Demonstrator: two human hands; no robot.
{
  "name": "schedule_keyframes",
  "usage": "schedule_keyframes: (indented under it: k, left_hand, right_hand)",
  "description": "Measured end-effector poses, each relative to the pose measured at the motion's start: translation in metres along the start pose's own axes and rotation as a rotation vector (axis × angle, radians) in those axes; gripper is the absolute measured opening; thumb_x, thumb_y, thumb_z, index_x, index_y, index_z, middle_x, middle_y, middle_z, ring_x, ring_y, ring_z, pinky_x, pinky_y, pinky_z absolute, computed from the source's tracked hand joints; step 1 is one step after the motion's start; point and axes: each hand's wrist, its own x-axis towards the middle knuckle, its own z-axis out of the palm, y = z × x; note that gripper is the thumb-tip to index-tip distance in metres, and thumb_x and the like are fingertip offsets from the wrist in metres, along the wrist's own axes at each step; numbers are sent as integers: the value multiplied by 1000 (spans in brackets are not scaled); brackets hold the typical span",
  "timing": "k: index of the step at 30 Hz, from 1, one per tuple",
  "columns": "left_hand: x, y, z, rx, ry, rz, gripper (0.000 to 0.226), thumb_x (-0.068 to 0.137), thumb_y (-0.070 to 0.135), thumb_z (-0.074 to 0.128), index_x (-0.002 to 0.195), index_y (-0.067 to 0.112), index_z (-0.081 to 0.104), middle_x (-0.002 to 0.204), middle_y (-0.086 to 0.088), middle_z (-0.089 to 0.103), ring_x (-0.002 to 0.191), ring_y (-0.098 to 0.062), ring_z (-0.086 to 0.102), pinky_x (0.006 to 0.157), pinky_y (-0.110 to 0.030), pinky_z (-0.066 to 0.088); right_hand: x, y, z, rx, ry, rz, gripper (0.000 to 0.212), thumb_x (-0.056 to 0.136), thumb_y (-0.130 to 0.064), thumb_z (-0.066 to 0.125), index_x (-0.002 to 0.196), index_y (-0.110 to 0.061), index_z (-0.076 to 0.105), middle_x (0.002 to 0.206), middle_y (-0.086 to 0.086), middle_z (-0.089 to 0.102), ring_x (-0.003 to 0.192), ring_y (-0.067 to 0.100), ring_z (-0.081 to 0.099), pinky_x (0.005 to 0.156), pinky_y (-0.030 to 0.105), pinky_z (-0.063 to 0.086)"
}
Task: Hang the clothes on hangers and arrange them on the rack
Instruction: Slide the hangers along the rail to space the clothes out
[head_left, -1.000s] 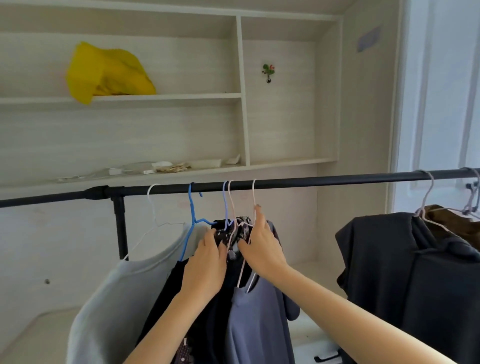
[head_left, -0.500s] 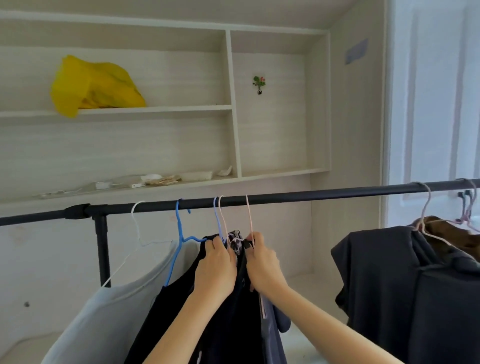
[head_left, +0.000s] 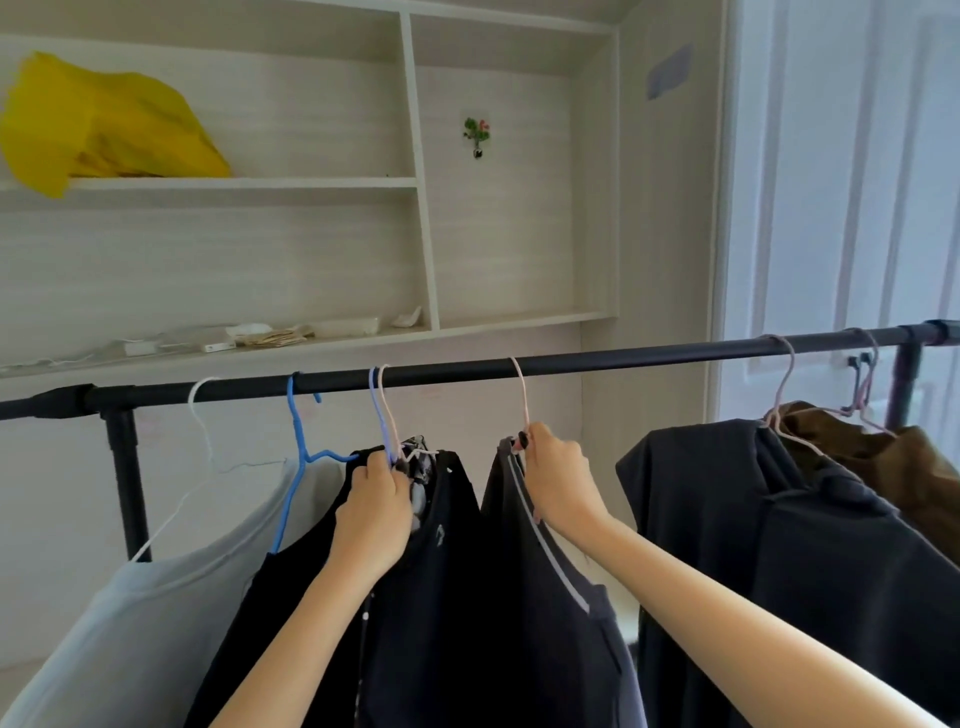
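1. A black metal rack rail (head_left: 623, 359) runs level across the view, carried on the left by a black upright post (head_left: 127, 483).
2. The left hand (head_left: 375, 506) is closed around the necks of two thin hangers, one pale blue and one pale pink (head_left: 383, 410), both hooked over the rail. A black garment (head_left: 447, 597) hangs below this grip, with a patterned fabric just beside the fingers.
3. The right hand (head_left: 558, 480) is clamped on the neck of a single thin pink wire hanger (head_left: 521, 389), whose hook sits on the rail, clear of the left-hand pair. A dark grey-blue top with a pale neckline trim (head_left: 566, 623) hangs from it.
4. A gap stands between the two hands and the garments they hold.
5. Left of the left hand: a bright blue wire hanger (head_left: 296, 441) bearing a black garment, then a white wire hanger (head_left: 200, 441) bearing a pale grey top (head_left: 140, 623).
6. Right of the right hand: a dark charcoal garment (head_left: 753, 519) on a pinkish hanger, and behind it a brown garment (head_left: 914, 467).
7. Behind the rack, a pale wooden shelving unit (head_left: 415, 182) holds a crumpled yellow plastic bag (head_left: 104, 130) on its upper shelf; small items on the lower shelf are too indistinct to identify.
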Motion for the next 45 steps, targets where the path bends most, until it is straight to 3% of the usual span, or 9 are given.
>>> schedule_keyframes:
  k: [7, 13, 20, 30, 33, 36, 38, 41, 45]
  left_hand:
    - [3, 2, 7, -45, 13, -31, 22, 101, 14, 32, 115, 3, 44, 106, -17, 52, 83, -30, 52, 66, -39, 40]
    - [4, 0, 7, -56, 25, -50, 21, 101, 18, 30, 112, 8, 44, 90, -11, 49, 65, -21, 47, 52, -32, 29]
    - [4, -2, 7, -62, 12, -51, 23, 101, 18, 29, 114, 7, 45, 100, -16, 53, 68, -19, 48, 54, -31, 30]
    - [4, -6, 8, -87, 17, -54, 24, 100, 20, 29, 111, 10, 48, 87, -11, 50, 68, -23, 48, 59, -34, 33]
    - [4, -4, 9, -126, 1, -71, 25, 100, 22, 29, 113, 11, 47, 86, -11, 49, 65, -22, 47, 58, -34, 35]
    - [4, -3, 9, -143, -7, -78, 29, 100, 22, 28, 123, 14, 44, 96, -15, 53, 71, -25, 51, 61, -35, 38]
    - [4, -2, 9, -155, -9, -85, 32, 100, 22, 28, 128, 17, 41, 96, -14, 53, 69, -24, 52, 58, -34, 38]
    - [4, -2, 7, -182, -2, -97, 32, 100, 22, 29, 129, 17, 41, 94, -13, 50, 65, -22, 46, 57, -33, 36]
    - [-1, 7, 3, -299, -25, -107, 29, 100, 19, 31, 127, 17, 42, 95, -8, 48, 65, -19, 48, 58, -31, 38]
  right_hand:
    - [0, 36, -30, -63, 60, 47, 20, 99, -9, 39, 115, -8, 52, 90, 12, 66, 63, 26, 68, 56, 38, 60]
    - [4, 73, -65, -54, 113, 128, 18, 98, -10, 43, 110, -10, 55, 91, 10, 66, 64, 25, 68, 62, 41, 61]
    - [5, 104, -98, -93, 189, 185, 16, 97, -7, 38, 97, -7, 55, 88, 14, 64, 61, 29, 64, 57, 38, 57]
    - [12, 123, -113, -18, 184, 314, 21, 91, -3, 41, 108, -8, 53, 86, 13, 62, 64, 28, 64, 56, 39, 59]
    - [5, 108, -107, -43, 198, 353, 26, 95, -6, 41, 120, -8, 50, 106, 16, 60, 83, 32, 66, 64, 41, 57]
    - [-4, 91, -89, -232, 393, 267, 50, 92, -13, 46, 139, -7, 32, 141, 16, 35, 121, 36, 42, 85, 42, 43]
    - [-10, 68, -83, -227, 566, 158, 63, 87, -12, 51, 144, -10, 24, 150, 14, 24, 129, 34, 33, 95, 44, 39]
    - [-16, 25, -80, -184, 714, -101, 62, 81, -4, 54, 139, -14, 32, 146, 10, 29, 127, 28, 35, 98, 40, 38]
    - [-23, -30, -60, 63, 453, -319, 41, 85, -6, 54, 124, -15, 46, 131, 2, 40, 112, 20, 47, 80, 27, 43]
